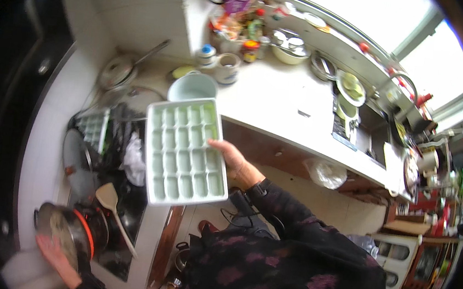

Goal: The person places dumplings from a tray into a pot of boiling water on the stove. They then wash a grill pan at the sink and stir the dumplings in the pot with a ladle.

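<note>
My right hand [231,161] grips the right edge of a pale green plastic tray [185,153] with rows of oblong compartments, its thumb over the rim. The tray is held up in front of me, its compartments facing the camera. At the lower left, my left hand [54,255] is stretched out at the near side of a dark pan [61,222] with pale contents. Whether it touches the pan is unclear. A glowing orange ring shows beside the pan. Close by, a light-coloured spatula [108,197] lies across the black stovetop [128,218].
Behind the tray stands a pale blue basin [194,86]. A lidded pan [118,72] sits in the back corner. Another compartmented tray [94,130] leans beside black and white plastic bags [134,160]. Jars, bowls and a sink [366,133] line the white counter [273,94].
</note>
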A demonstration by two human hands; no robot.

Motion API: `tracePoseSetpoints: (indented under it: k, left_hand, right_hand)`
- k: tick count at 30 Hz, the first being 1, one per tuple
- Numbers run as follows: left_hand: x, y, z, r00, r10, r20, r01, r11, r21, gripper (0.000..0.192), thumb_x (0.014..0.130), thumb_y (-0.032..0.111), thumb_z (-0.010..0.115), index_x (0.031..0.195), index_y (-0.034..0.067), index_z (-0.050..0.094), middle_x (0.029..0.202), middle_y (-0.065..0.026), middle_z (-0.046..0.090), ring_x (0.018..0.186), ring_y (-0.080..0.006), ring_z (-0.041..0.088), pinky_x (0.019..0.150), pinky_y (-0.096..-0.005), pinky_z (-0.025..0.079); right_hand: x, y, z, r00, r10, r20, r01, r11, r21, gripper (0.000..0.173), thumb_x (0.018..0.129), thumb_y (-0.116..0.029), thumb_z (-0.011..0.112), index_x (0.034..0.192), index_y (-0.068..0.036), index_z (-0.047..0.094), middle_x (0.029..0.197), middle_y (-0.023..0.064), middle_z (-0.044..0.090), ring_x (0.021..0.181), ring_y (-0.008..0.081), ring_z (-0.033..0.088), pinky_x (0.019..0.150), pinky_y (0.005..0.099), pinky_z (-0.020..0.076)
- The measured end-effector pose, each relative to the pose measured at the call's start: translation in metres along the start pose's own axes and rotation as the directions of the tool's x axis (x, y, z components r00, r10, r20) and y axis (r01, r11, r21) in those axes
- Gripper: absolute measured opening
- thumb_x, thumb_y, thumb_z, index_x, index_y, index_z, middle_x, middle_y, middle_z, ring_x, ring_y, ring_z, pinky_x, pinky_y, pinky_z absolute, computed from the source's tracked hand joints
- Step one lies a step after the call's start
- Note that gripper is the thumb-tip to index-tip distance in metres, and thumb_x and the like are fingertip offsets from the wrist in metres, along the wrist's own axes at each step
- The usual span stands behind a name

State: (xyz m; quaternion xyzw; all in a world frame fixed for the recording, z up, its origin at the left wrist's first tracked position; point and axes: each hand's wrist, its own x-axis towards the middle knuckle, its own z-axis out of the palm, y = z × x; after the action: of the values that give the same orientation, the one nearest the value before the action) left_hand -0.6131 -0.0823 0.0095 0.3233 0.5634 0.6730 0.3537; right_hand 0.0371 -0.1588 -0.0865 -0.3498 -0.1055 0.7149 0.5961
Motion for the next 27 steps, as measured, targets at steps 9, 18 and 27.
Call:
tracePoseSetpoints:
  k: [9, 18, 27]
  left_hand:
    - [-0.144, -0.016, 0.202, 0.851, 0.09, 0.518, -0.049, 0.994, -0.093, 0.043, 0.104, 0.03, 0.045, 0.138, 0.004, 0.047, 0.131, -0.0125, 0.058, 0.12, -0.0243, 0.055, 0.102, -0.0371, 0.04]
    - [-0.288, -0.067, 0.357, 0.751, -0.171, 0.637, 0.14, 0.985, 0.098, 0.03, 0.102, 0.022, 0.045, 0.126, 0.005, 0.054, 0.103, -0.0107, 0.065, 0.087, -0.021, 0.06, 0.077, -0.0342, 0.048]
    - [-0.372, -0.124, 0.426, 0.433, -0.284, 0.856, 0.097, 0.958, 0.269, 0.033, 0.103, 0.025, 0.052, 0.129, 0.004, 0.054, 0.116, -0.0084, 0.065, 0.106, -0.0181, 0.061, 0.091, -0.0294, 0.047]
  right_hand:
    - [-0.008, -0.114, -0.217, 0.684, -0.49, -0.54, 0.523, 0.846, -0.106, 0.038, 0.088, -0.005, 0.055, 0.126, 0.0, 0.055, 0.115, 0.014, 0.065, 0.105, 0.0294, 0.065, 0.093, 0.0438, 0.0542]
    - [0.04, -0.205, -0.309, 0.762, -0.436, -0.479, 0.347, 0.899, -0.266, 0.048, 0.087, -0.014, 0.073, 0.129, 0.0, 0.055, 0.116, 0.0122, 0.065, 0.105, 0.0243, 0.064, 0.091, 0.0425, 0.0522]
    - [-0.174, -0.163, -0.321, 0.613, -0.631, -0.474, 0.183, 0.698, -0.692, 0.078, 0.084, -0.04, 0.072, 0.143, 0.003, 0.045, 0.143, 0.0254, 0.049, 0.133, 0.0332, 0.047, 0.111, 0.0381, 0.0374]
